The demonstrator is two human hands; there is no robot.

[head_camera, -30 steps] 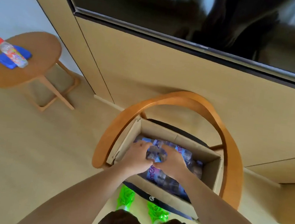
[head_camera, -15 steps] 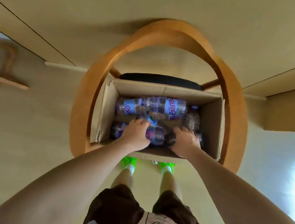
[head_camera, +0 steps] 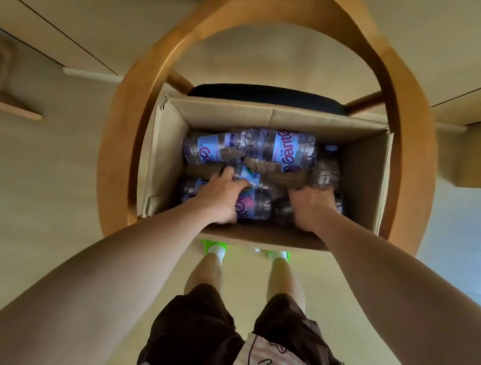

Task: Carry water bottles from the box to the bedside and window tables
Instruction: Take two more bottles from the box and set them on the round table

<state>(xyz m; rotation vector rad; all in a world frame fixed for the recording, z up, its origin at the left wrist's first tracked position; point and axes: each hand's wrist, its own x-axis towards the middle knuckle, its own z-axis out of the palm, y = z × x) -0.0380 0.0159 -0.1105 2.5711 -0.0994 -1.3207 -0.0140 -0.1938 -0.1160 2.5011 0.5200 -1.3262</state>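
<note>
Both hands reach down into an open cardboard box (head_camera: 361,179) that sits on the dark seat (head_camera: 266,94) of a wooden chair (head_camera: 122,125) with a curved rail looping round it.

The left hand (head_camera: 221,198) lies over the near row of water bottles, fingers curled round a bottle with a purple and pink label (head_camera: 253,205) that lies on its side under the palm; the thumb side points toward the box's far wall, and the fingertips press into the gap between the two rows. Just beyond this hand, the far row holds two more bottles lying flat, one with a pale blue label (head_camera: 206,151) and one whose white label shows large pink letters (head_camera: 285,151).

The right hand (head_camera: 310,207) is well apart from the left, on the other side of the near row. Its fingers bend down over clear bottles (head_camera: 325,171) there, but the knuckles hide the fingertips, so I cannot tell whether it grips one or only rests on them. A bottle cap (head_camera: 330,148) shows beyond this hand, close to the box's right wall.

Below both wrists, past the box's near edge, stand the person's legs in dark shorts (head_camera: 194,328), with white socks and bright green shoes (head_camera: 215,244) on the pale floor (head_camera: 50,189). Off to the left of the left arm, part of a wooden frame (head_camera: 3,104) shows at the picture's edge.
</note>
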